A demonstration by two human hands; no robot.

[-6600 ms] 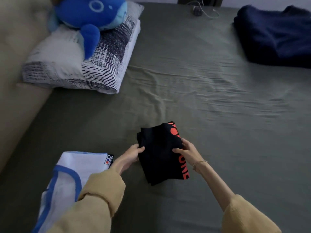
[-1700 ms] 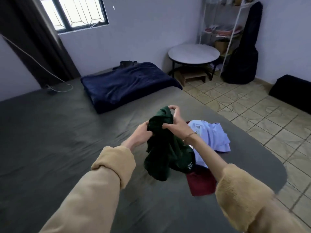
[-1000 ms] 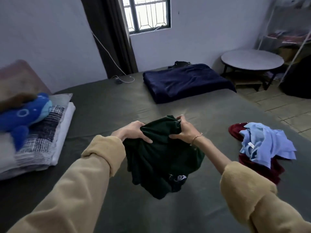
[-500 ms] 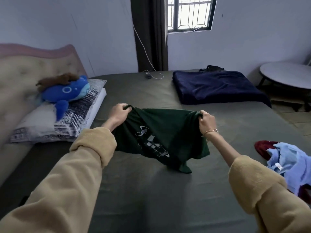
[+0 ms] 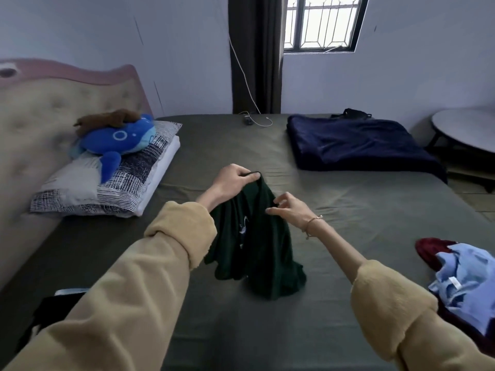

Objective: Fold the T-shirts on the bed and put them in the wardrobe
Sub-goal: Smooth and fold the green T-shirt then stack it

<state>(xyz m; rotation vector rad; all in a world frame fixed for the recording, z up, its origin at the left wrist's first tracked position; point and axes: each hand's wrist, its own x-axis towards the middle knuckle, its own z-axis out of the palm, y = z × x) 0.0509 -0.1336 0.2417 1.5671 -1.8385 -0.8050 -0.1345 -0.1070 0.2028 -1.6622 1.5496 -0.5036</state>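
A person in fuzzy tan sleeves holds a dark green T-shirt (image 5: 254, 236) above the middle of a bed (image 5: 348, 210), at the centre of the frame. The left hand (image 5: 235, 180) grips the shirt's top edge in curled fingers, so the soft knit hangs bunched in loose folds with its lower hem touching the sheet; a small pale printed graphic shows on the front, too creased to read. The right hand (image 5: 289, 210), a thin bracelet at its wrist, hovers just beside the cloth with fingers loosely curled, and whether the fingertips touch the fabric cannot be told. The bed wears a smooth, faintly wrinkled olive-grey sheet. At lower right lie a crumpled light blue shirt (image 5: 466, 287) with a small white tag and a dark red garment (image 5: 434, 247) beneath it. At upper right rests a folded navy blanket (image 5: 359, 145). At left, a blue plush toy (image 5: 120, 140) sits on a black-and-white patterned pillow (image 5: 107, 183) against a tufted beige headboard (image 5: 40, 116). Beyond are pale walls, a dark curtain (image 5: 254, 54), a barred window (image 5: 321, 22) and, at far right, a round table (image 5: 466, 132).
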